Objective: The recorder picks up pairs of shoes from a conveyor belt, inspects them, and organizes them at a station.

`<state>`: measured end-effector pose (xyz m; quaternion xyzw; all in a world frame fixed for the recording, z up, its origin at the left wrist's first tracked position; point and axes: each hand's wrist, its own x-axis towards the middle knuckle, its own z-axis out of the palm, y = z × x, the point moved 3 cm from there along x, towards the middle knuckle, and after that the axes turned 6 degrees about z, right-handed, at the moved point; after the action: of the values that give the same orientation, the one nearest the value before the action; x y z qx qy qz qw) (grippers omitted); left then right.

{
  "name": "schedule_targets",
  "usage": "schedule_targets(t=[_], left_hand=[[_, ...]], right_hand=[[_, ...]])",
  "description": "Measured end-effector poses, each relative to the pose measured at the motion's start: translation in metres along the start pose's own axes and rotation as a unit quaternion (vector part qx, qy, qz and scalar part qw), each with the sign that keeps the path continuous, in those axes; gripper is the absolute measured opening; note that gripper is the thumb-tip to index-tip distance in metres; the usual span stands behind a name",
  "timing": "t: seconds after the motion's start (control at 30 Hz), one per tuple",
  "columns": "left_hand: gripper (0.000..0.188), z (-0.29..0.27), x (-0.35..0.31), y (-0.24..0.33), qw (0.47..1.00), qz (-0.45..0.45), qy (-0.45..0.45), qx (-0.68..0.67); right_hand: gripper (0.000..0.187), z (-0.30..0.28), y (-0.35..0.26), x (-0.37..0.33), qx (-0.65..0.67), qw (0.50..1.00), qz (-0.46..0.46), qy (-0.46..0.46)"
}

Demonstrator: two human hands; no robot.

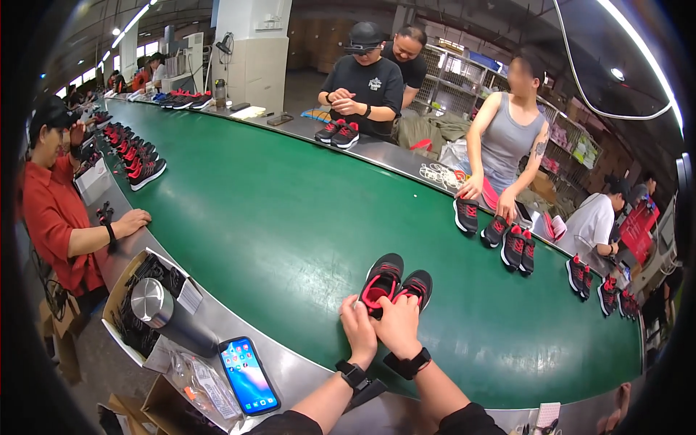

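A pair of black sneakers with red lining lies before me on the green conveyor belt, toes pointing away. My left hand grips the heel collar of the left sneaker. Beside it, my right hand has its fingers at the heels of the pair, some of them curled over the opening of the right sneaker. Its fingertips are partly hidden by the shoes. Both wrists wear black bands.
On the metal edge at left lie a phone, a steel tumbler and a box of black parts. A row of sneakers stands at far left. Across the belt, a person in a grey top handles more sneakers.
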<state>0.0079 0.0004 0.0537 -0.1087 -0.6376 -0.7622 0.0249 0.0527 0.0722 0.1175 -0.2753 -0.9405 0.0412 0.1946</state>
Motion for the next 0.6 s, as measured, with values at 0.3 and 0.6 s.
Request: schedule_targets(t=[0.3,0.6], left_hand=[[0.030,-0.002,-0.001,-0.021,0.993,0.056,0.105,-0.023],[0.013,-0.006,0.004,-0.042,0.958,-0.136,0.077,-0.239]], right_hand=[[0.060,-0.049,-0.111,0.095,0.129,0.981,-0.123,0.078],[0.055,-0.080,-0.101,0.000,0.342,0.926,-0.132,-0.093]])
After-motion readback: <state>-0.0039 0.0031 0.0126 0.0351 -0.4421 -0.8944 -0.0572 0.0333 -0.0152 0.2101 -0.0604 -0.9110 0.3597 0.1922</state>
